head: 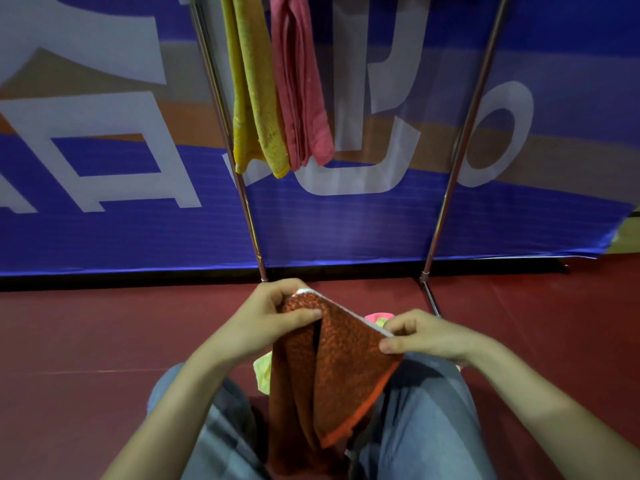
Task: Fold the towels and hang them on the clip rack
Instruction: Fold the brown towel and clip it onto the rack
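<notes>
We hold a dark rust-orange terry towel with a brighter orange hem (332,362) between our knees. The left hand (266,317) pinches one upper corner, thumb pressed over the cloth with the fingers curled behind. The right hand (422,336) pinches the other corner, lower and nearer to us. The held top edge runs on a slant, high at the left and dropping to the right, and the rest hangs down in folds toward our lap, so the towel's long axis is close to vertical.

The metal clip rack with slim chrome poles (460,147) stands straight ahead and above our hands, well apart from them. The left hand is the nearer one to the left pole (242,188), where the hung towels sit, so we judge the lift will go up and forward, with free room to the right of those towels.

On the rack we count two hung pieces: one folded mustard-yellow towel (256,98) and, just beside it, one folded pink towel (301,88). The clips themselves lie above the frame.

Behind the orange towel a pale yellow cloth (263,372) and a bright pink and yellow scrap (377,318) peek out; they may be one pile or several towels, we cannot tell.
</notes>
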Demonstrator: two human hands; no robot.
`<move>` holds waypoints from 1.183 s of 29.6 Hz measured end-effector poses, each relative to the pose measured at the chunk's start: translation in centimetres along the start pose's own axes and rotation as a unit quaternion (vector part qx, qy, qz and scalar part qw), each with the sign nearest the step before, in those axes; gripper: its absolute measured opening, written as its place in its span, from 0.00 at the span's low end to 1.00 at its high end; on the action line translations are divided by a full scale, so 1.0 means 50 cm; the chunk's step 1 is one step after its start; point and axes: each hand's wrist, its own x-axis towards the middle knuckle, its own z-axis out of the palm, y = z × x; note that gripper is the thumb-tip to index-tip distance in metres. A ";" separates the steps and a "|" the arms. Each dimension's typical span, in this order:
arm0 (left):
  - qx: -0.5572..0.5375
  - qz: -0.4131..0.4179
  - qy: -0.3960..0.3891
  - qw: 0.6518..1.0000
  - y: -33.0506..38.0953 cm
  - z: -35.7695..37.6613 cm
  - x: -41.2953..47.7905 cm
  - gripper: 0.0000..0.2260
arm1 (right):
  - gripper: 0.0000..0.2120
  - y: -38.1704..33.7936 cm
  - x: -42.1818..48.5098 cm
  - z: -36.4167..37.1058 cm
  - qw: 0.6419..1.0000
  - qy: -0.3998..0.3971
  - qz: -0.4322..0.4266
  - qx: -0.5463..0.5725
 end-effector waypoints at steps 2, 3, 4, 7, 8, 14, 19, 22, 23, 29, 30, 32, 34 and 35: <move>0.005 -0.029 -0.023 0.999 -0.011 -0.016 -0.010 0.08 | 0.23 0.010 -0.001 -0.003 0.996 0.052 -0.021 0.072; 0.012 -0.045 -0.041 0.998 -0.017 -0.022 -0.014 0.07 | 0.25 0.009 -0.001 -0.005 0.990 0.071 -0.034 0.119; 0.018 -0.064 -0.058 0.996 -0.024 -0.026 -0.019 0.07 | 0.27 0.005 0.000 -0.007 0.982 0.087 -0.047 0.164; 0.012 -0.111 -0.122 0.986 -0.042 -0.017 -0.025 0.09 | 0.29 -0.033 0.007 -0.005 0.963 0.119 -0.090 0.223; 0.006 -0.121 -0.142 0.982 -0.042 -0.005 -0.024 0.09 | 0.27 -0.049 0.010 -0.001 0.965 0.118 -0.105 0.212; -0.046 -0.083 -0.156 0.983 -0.008 0.058 -0.002 0.07 | 0.04 -0.116 0.017 0.028 0.983 0.098 -0.115 0.102; -0.004 -0.013 -0.103 0.995 0.001 0.060 0.007 0.02 | 0.07 -0.110 0.016 0.028 0.985 0.078 -0.107 0.113; -0.006 -0.006 -0.059 0.998 -0.008 0.044 0.003 0.04 | 0.05 -0.081 0.010 0.025 0.979 0.068 -0.093 0.168; -0.001 -0.011 -0.062 0.998 -0.012 0.040 0.002 0.04 | 0.05 -0.075 0.009 0.025 0.977 0.080 -0.090 0.174; -0.020 -0.032 -0.102 0.994 -0.017 0.062 0.006 0.09 | 0.09 -0.098 0.020 0.036 0.971 0.117 -0.136 0.156; -0.021 -0.020 -0.095 0.995 -0.012 0.067 0.006 0.08 | 0.09 -0.102 0.023 0.036 0.971 0.117 -0.140 0.153; -0.028 0.001 -0.070 0.997 -0.004 0.068 0.007 0.02 | 0.08 -0.098 0.024 0.033 0.971 0.114 -0.139 0.160; -0.023 0.015 -0.034 0.999 -0.004 0.062 0.007 0.05 | 0.06 -0.074 0.020 0.030 0.975 0.110 -0.112 0.160; -0.017 0.018 -0.016 1.000 -0.010 0.056 0.005 0.04 | 0.06 -0.059 0.018 0.031 0.977 0.111 -0.095 0.156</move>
